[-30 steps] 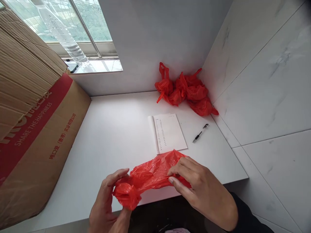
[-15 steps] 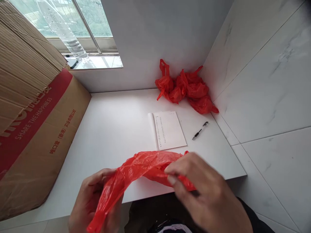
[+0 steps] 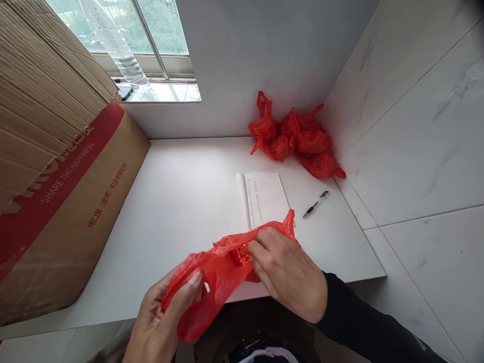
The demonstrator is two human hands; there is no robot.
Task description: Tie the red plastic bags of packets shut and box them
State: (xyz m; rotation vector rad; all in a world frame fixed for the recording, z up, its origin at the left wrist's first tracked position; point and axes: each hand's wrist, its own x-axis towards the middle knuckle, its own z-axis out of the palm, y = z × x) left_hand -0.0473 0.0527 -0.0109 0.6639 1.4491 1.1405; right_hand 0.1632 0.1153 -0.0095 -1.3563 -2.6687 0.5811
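Note:
A thin red plastic bag (image 3: 223,287) hangs between my hands over the table's front edge. My left hand (image 3: 166,307) grips its gathered left end, thumb on top. My right hand (image 3: 280,264) reaches into the bag's opening with curled fingers. At those fingertips shows a red packet with yellow print (image 3: 240,256), mostly hidden by the bag and hand. One red corner of the bag stands up behind my right hand, over the lower edge of the open notebook (image 3: 266,196).
A black-and-clear pen (image 3: 315,204) lies right of the notebook on the white table (image 3: 185,196). Several knotted red bags (image 3: 302,138) sit in the back corner. A large cardboard box (image 3: 94,201) stands at left; a water bottle (image 3: 124,55) is on the windowsill.
My right hand has moved left and into the bag's opening, and the printed packet now shows. My left hand has shifted right, its thumb now over the bag.

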